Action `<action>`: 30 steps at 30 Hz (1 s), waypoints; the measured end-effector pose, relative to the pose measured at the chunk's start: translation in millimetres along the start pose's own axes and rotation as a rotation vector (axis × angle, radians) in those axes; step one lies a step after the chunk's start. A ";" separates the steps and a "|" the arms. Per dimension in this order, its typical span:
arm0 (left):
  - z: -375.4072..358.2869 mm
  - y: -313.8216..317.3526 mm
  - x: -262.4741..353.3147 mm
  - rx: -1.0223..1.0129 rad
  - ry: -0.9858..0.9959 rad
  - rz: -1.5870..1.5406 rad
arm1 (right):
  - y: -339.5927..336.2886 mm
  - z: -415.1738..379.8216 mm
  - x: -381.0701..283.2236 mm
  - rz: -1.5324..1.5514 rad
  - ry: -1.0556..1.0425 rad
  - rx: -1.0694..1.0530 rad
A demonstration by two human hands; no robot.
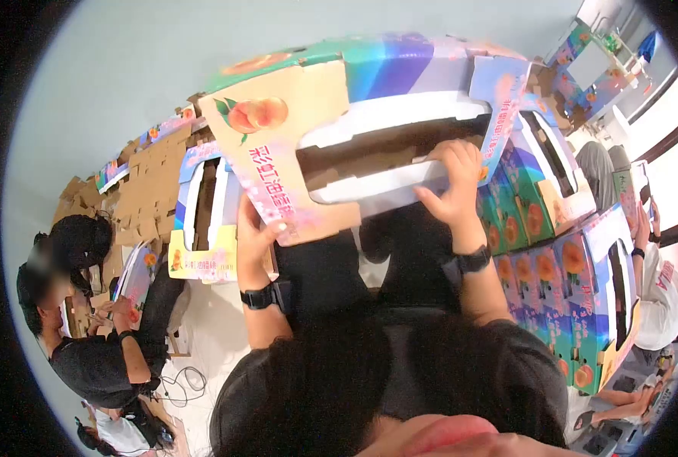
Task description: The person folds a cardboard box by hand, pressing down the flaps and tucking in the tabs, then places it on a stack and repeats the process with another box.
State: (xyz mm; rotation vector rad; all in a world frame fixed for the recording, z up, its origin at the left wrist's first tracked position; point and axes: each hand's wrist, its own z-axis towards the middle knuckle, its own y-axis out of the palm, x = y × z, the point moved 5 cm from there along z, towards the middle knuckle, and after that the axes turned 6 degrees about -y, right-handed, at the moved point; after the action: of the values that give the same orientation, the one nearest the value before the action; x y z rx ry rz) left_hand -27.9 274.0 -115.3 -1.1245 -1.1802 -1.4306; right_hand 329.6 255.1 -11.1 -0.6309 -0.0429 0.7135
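Both hands raise a printed peach carton [354,129], centre frame. Left hand [253,232] fingers pinch its lower flap; right hand [455,183] fingers curl around the cutout edge. Stacked cartons [552,266] right.

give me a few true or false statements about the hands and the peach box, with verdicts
1. Both hands hold the peach-printed box. True: the left hand grips its lower flap, the right hand the white inner edge.
2. The box is plain brown with no print. False: it is colourful, with peaches printed on it.
3. Each wrist wears a black band. True.
4. No other boxes are around. False: a stack of printed boxes stands to the right.
5. Flat cardboard pieces lie piled at the left. True.
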 end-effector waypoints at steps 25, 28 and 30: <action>-34.9 73.9 65.0 0.151 0.465 0.997 | -41.0 46.7 23.6 1.237 0.831 0.180; -34.4 59.6 51.3 0.102 0.375 0.959 | -57.9 93.8 66.5 1.034 0.500 0.172; -35.3 52.4 54.2 0.129 0.354 0.919 | -73.9 123.8 74.2 0.725 0.384 0.063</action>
State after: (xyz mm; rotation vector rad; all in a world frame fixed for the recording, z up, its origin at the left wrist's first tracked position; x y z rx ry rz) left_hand 13.1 228.2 -59.2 -1.0530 -0.3839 -0.7674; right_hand 400.0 323.6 117.9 -0.7170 0.5877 1.2702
